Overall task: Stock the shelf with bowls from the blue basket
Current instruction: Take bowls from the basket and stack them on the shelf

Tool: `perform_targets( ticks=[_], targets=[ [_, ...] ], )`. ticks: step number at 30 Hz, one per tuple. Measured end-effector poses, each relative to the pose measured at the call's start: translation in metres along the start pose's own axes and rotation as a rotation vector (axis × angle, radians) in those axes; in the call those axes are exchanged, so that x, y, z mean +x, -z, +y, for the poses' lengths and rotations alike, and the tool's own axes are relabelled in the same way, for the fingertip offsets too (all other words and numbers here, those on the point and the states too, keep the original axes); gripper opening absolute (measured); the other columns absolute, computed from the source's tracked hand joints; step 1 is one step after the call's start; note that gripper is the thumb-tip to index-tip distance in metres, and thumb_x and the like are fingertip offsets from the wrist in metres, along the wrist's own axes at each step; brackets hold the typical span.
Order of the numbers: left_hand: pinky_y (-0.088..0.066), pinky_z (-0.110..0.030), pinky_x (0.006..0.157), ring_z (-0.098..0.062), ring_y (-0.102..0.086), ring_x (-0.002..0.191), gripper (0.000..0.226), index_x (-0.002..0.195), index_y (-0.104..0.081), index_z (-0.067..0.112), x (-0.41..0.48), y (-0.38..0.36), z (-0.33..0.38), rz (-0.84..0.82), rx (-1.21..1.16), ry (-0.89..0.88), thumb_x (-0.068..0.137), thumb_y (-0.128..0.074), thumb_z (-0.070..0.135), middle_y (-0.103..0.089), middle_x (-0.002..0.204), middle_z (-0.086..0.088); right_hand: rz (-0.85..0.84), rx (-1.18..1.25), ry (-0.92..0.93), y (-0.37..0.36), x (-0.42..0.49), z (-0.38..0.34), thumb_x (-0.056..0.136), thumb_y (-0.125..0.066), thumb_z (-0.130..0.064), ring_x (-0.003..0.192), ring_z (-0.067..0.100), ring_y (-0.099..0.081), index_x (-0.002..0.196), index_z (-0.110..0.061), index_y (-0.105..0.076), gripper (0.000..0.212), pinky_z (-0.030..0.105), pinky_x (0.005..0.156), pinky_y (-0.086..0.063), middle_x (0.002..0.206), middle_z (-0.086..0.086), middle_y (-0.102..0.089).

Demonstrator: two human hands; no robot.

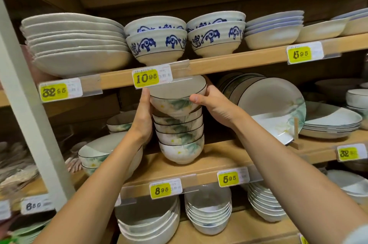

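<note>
Right now the white, black-rimmed ceramic bowl with green leaves (175,94) tilts atop the matching bowl stack (180,138) on the wooden shelf (219,153), left hand (143,112) pressed flat on its left side, right hand (211,102) gripping its right rim.

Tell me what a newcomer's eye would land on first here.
The right hand grips a tilted floral bowl atop a stack of matching bowls on the middle shelf, at centre, while the left hand presses its side. Bright yellow price tags dot the shelf edges. Blue-patterned bowls sit just above.
</note>
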State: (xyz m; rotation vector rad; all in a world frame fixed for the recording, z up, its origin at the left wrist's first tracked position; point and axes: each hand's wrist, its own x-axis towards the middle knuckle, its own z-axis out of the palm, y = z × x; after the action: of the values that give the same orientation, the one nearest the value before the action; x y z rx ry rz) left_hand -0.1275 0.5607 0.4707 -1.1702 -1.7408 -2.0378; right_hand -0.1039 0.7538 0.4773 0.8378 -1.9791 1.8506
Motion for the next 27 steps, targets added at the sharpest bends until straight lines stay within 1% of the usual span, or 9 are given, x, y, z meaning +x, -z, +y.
perform_targets(
  ticks=[3,6,9,11,14,16,19,23,27],
  targets=[
    [-0.047,-0.017,0.093,-0.006,-0.059,0.120,0.052,0.131,-0.051,0.024,0.005,0.006,-0.008,0.032,0.041,-0.002,0.099,-0.016,0.046,-0.065,0.126,0.009,0.023,0.004,-0.011,0.001,0.004,0.006,0.059,-0.086,-0.048,0.127,0.021,-0.053,0.134,-0.015,-0.050,0.089,0.037,0.109,-0.039,0.133,0.007,-0.060],
    [-0.048,-0.016,0.090,-0.006,-0.061,0.117,0.049,0.123,-0.058,0.031,0.007,0.013,-0.014,0.024,0.074,-0.019,0.096,-0.030,0.060,-0.069,0.121,0.011,0.026,0.002,-0.033,0.001,0.007,0.017,0.064,-0.084,-0.045,0.127,0.019,-0.054,0.128,-0.025,-0.057,0.073,0.037,0.109,-0.040,0.132,0.004,-0.062],
    [-0.045,-0.032,0.105,-0.012,-0.059,0.121,0.066,0.118,-0.063,0.029,0.008,0.018,-0.025,0.026,0.095,0.058,0.078,-0.047,0.078,-0.068,0.124,0.005,0.036,-0.017,-0.080,0.003,0.009,0.022,0.061,-0.084,-0.049,0.121,0.016,-0.058,0.111,-0.037,-0.070,0.053,0.037,0.107,-0.040,0.125,0.000,-0.066],
    [-0.037,-0.042,0.113,-0.013,-0.057,0.124,0.075,0.122,-0.062,0.026,0.009,0.020,-0.031,0.052,0.113,0.127,0.073,-0.047,0.081,-0.066,0.128,0.002,0.083,-0.031,-0.114,0.004,0.012,0.026,0.055,-0.086,-0.054,0.122,0.016,-0.058,0.118,-0.034,-0.067,0.068,0.040,0.110,-0.038,0.126,0.001,-0.066],
    [-0.037,-0.045,0.113,-0.014,-0.058,0.122,0.085,0.119,-0.065,0.030,0.014,0.018,-0.035,0.160,0.143,0.212,0.062,-0.046,0.091,-0.066,0.125,0.002,0.109,-0.046,-0.188,0.004,0.015,0.035,0.052,-0.083,-0.057,0.127,0.019,-0.053,0.141,-0.018,-0.046,0.104,0.043,0.114,-0.033,0.135,0.005,-0.059],
    [-0.041,-0.046,0.109,-0.019,-0.063,0.115,0.089,0.113,-0.070,0.033,0.018,0.014,-0.038,0.230,0.142,0.282,0.058,-0.043,0.096,-0.071,0.117,-0.001,0.113,-0.014,-0.244,0.005,0.015,0.040,0.052,-0.083,-0.060,0.127,0.021,-0.053,0.139,-0.017,-0.048,0.103,0.043,0.115,-0.032,0.135,0.006,-0.059],
    [-0.045,-0.044,0.104,-0.021,-0.068,0.104,0.096,0.106,-0.074,0.030,0.017,0.007,-0.044,0.365,0.189,0.353,0.053,-0.036,0.100,-0.075,0.103,0.000,0.104,0.046,-0.308,0.005,0.013,0.047,0.056,-0.078,-0.059,0.121,0.022,-0.058,0.126,-0.013,-0.061,0.086,0.043,0.115,-0.032,0.126,0.009,-0.065],
    [-0.043,-0.043,0.105,-0.024,-0.063,0.109,0.094,0.111,-0.070,0.027,0.013,-0.001,-0.048,0.505,0.229,0.378,0.058,-0.030,0.093,-0.071,0.115,-0.004,0.137,0.079,-0.317,0.005,0.013,0.054,0.056,-0.075,-0.054,0.117,0.022,-0.061,0.137,-0.008,-0.050,0.096,0.042,0.112,-0.037,0.123,0.010,-0.066],
    [-0.044,-0.039,0.097,-0.027,-0.061,0.104,0.081,0.098,-0.065,0.025,0.015,-0.009,-0.045,0.630,0.212,0.389,0.057,-0.034,0.087,-0.068,0.113,-0.006,0.172,0.129,-0.285,0.002,0.015,0.057,0.059,-0.078,-0.052,0.117,0.022,-0.061,0.145,-0.014,-0.039,0.101,0.041,0.109,-0.041,0.127,0.011,-0.064]
  ],
)
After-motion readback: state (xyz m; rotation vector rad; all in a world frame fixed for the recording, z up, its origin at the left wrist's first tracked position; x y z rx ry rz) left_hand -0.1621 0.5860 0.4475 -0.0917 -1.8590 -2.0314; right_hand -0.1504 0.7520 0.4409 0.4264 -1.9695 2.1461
